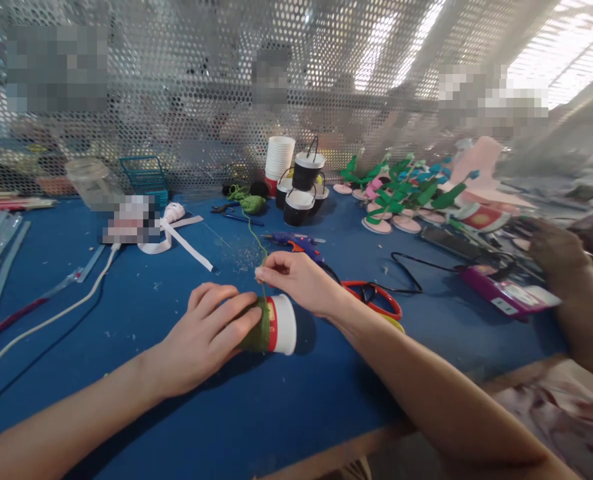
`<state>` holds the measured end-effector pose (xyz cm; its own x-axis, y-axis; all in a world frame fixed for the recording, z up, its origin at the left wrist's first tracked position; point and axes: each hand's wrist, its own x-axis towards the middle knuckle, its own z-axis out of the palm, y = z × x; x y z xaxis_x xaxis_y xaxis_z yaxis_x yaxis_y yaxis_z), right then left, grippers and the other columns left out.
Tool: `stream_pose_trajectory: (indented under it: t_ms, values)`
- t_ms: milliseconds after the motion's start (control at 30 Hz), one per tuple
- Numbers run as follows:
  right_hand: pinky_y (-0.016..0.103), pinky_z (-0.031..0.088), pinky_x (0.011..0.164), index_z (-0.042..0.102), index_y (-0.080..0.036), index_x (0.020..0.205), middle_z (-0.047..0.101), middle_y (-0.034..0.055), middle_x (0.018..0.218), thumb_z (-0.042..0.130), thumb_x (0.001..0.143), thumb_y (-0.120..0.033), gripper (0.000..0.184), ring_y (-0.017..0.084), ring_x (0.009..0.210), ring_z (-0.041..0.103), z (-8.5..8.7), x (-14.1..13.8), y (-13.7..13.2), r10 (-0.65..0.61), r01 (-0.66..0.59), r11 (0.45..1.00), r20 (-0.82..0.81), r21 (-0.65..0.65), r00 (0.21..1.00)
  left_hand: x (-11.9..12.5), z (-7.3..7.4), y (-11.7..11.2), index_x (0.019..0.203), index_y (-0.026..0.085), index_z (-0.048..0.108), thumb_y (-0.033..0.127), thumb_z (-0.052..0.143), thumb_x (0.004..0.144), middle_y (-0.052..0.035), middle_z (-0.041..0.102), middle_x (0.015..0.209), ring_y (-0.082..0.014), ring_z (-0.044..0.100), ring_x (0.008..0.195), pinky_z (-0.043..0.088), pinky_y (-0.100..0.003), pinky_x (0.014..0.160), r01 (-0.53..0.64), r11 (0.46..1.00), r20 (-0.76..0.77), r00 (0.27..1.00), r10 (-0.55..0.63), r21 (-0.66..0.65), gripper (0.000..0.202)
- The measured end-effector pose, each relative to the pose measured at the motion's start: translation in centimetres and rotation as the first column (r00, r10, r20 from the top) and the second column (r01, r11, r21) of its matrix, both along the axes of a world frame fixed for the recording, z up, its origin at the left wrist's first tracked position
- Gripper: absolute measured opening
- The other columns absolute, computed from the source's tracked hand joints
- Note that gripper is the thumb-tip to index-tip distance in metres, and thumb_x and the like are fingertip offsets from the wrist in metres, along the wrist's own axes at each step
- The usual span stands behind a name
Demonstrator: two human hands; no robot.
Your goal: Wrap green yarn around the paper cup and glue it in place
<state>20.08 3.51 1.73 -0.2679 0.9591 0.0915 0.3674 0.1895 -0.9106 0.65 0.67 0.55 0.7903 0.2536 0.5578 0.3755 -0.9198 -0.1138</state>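
My left hand (203, 337) is closed over a paper cup (283, 325) that lies on its side, its white rim facing right. Dark green yarn (262, 327) wraps much of the cup, leaving a red printed band and the rim bare. Just above the cup, my right hand (299, 280) pinches a green yarn strand (251, 235) between thumb and finger. That strand runs back to a green yarn ball (253, 204) farther up the table. The cup's base is hidden under my left fingers.
Behind my right hand lie a blue glue gun (296, 241) and orange-handled scissors (389, 303). Stacked white cups (279, 157) and small black buckets (299, 208) stand at the back. Green craft plants (401, 200) are right; another person's hand (559, 250) is far right. A white cord (71, 303) crosses left.
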Motion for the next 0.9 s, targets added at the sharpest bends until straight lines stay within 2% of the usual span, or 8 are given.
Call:
stream_pose_trajectory:
  t_ms: [267, 500, 700, 800, 900]
  values:
    - [0.023, 0.034, 0.052, 0.053, -0.015, 0.064, 0.050, -0.0025, 0.059, 0.053, 0.074, -0.028, 0.016, 0.009, 0.055, 0.043, 0.32, -0.58, -0.28, 0.024, -0.014, 0.989, 0.065, -0.149, 0.998, -0.09, 0.04, 0.02, 0.108, 0.008, 0.049, 0.007, 0.038, 0.086, -0.0145, 0.056, 0.109, -0.0262, 0.045, 0.098, 0.035, -0.043, 0.082, 0.010, 0.995, -0.008, 1.000, -0.009, 0.100, 0.025]
    - [0.023, 0.031, 0.048, 0.047, -0.018, 0.068, 0.044, -0.0045, 0.058, 0.044, 0.079, -0.036, 0.021, 0.009, 0.052, 0.039, 0.05, -0.08, -0.39, 0.080, -0.053, 0.993, 0.257, -0.109, 0.963, 0.00, 0.20, 0.23, 0.105, 0.011, 0.051, 0.007, 0.032, 0.088, -0.0119, 0.057, 0.109, -0.0287, 0.044, 0.104, 0.034, -0.044, 0.080, 0.026, 0.995, -0.005, 1.000, -0.026, 0.097, 0.026]
    - [0.022, 0.031, 0.047, 0.041, -0.020, 0.068, 0.039, -0.0056, 0.056, 0.040, 0.081, -0.037, 0.021, 0.009, 0.051, 0.037, -0.01, 0.00, -0.31, 0.110, -0.076, 0.989, 0.300, -0.126, 0.948, -0.19, 0.08, 0.18, 0.107, 0.013, 0.049, 0.006, 0.036, 0.086, -0.0133, 0.056, 0.110, -0.0279, 0.046, 0.105, 0.034, -0.044, 0.082, 0.026, 0.998, -0.011, 1.000, -0.025, 0.061, 0.025]
    - [0.023, 0.030, 0.049, 0.041, -0.019, 0.067, 0.040, -0.0053, 0.057, 0.041, 0.081, -0.033, 0.020, 0.009, 0.053, 0.038, 0.34, -0.10, -0.43, 0.100, -0.073, 0.993, 0.344, -0.092, 0.934, -0.25, -0.02, 0.23, 0.109, 0.014, 0.045, 0.016, 0.047, 0.085, -0.0148, 0.053, 0.111, -0.0264, 0.046, 0.105, 0.033, -0.044, 0.086, 0.019, 0.999, -0.008, 1.000, -0.019, -0.034, 0.024]
    - [0.023, 0.030, 0.052, 0.040, -0.019, 0.067, 0.040, -0.0053, 0.058, 0.041, 0.083, -0.030, 0.019, 0.009, 0.054, 0.037, 0.65, -0.30, -0.76, 0.058, -0.058, 0.998, 0.374, -0.012, 0.925, -0.32, -0.11, 0.39, 0.112, 0.013, 0.040, 0.036, 0.055, 0.081, -0.0176, 0.048, 0.115, -0.0262, 0.044, 0.108, 0.032, -0.043, 0.088, -0.013, 0.984, 0.024, 1.000, 0.017, -0.176, 0.042]
